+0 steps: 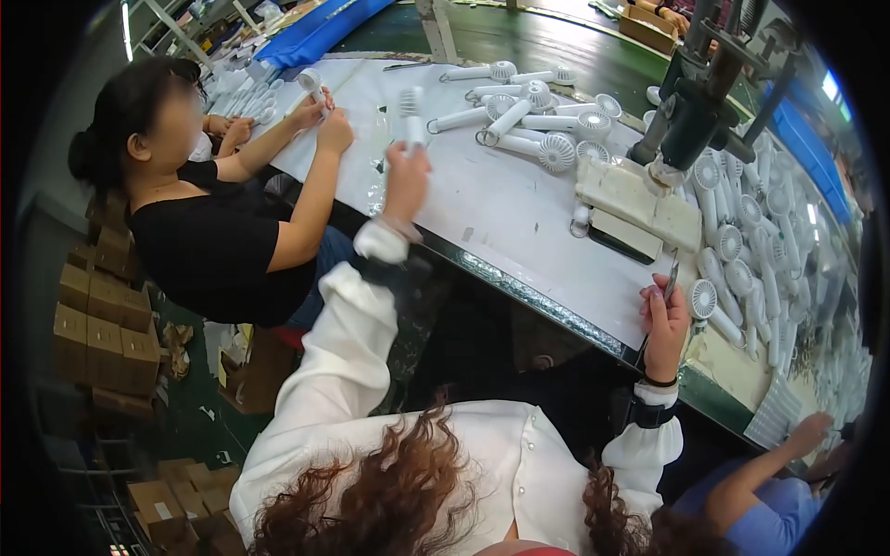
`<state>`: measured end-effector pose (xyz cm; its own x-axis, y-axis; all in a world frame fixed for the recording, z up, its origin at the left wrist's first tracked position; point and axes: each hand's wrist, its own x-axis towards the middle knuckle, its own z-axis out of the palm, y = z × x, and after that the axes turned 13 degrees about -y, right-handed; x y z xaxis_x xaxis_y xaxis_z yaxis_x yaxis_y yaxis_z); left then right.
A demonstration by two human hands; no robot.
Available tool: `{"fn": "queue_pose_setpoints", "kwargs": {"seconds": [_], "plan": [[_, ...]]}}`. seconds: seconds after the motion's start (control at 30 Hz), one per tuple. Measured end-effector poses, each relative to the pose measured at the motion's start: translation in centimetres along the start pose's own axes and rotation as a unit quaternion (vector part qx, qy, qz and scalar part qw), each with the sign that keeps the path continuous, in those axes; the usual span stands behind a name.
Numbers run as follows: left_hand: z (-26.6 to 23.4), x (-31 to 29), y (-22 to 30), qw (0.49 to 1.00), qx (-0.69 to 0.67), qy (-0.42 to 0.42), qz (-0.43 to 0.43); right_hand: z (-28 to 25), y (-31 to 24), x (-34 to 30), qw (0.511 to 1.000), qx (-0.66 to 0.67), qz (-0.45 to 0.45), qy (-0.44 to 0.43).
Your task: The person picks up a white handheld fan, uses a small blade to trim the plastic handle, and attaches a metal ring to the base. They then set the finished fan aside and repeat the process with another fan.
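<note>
Upper center of the frame: the left hand (408, 185), its fingers closed, grips a white handheld fan (412, 117) above the pale tabletop (482, 218), the fan standing roughly upright and blurred. Right of center, the right hand (666, 320), fingers curled and thumb pressed in, holds a slim metal tool (672, 278), possibly tweezers, near the tabletop's front edge. Loose fans (533, 116) lie piled at upper center, a dark green press (691, 120) stands at upper right, and a co-worker in black (209, 222) sits at left.
</note>
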<state>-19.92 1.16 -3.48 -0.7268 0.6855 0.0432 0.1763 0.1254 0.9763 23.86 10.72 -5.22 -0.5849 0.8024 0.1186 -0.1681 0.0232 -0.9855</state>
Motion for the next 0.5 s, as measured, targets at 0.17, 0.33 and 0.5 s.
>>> {"fn": "queue_pose_setpoints", "kwargs": {"seconds": [0.17,0.33,0.5], "plan": [[-7.3,11.1,-6.0,0.992,0.081,0.083,-0.044,0.0,-0.1,0.6,1.0,-0.004,0.004,-0.025],[-8.6,15.3,-6.1,0.98,0.16,0.09,-0.079,-0.1,-0.3,0.4,1.0,-0.013,0.017,-0.014],[-5.5,14.3,-4.1,0.942,0.304,0.136,0.033,-0.1,-0.1,-0.1,0.999,-0.044,0.019,0.014]]}}
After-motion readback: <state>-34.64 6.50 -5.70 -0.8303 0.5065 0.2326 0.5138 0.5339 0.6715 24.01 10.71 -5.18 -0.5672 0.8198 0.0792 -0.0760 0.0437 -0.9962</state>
